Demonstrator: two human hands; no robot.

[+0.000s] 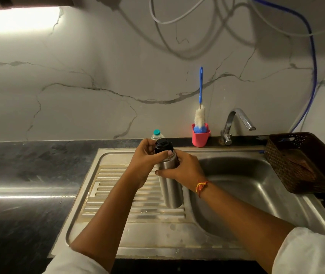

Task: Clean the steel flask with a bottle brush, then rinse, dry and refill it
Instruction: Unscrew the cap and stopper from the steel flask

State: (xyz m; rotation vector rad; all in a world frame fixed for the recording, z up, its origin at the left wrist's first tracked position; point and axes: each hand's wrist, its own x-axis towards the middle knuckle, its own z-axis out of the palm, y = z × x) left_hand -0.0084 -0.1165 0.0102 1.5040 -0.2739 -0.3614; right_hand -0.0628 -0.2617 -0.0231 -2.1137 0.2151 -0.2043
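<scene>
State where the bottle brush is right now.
In the head view, right of centre, the brush stands upright in a pink cup against the wall behind the sink, just left of the tap.

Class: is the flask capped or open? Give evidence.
Capped. The black cap sits on the flask neck; left hand grips the cap, right hand the body.

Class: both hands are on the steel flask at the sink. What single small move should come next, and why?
Probably the left hand should twist the black cap off while the right hand steadies the steel flask. The cap is on, each hand has its grip, and the bottle brush, standing in its pink holder, cannot enter a closed flask.
</scene>
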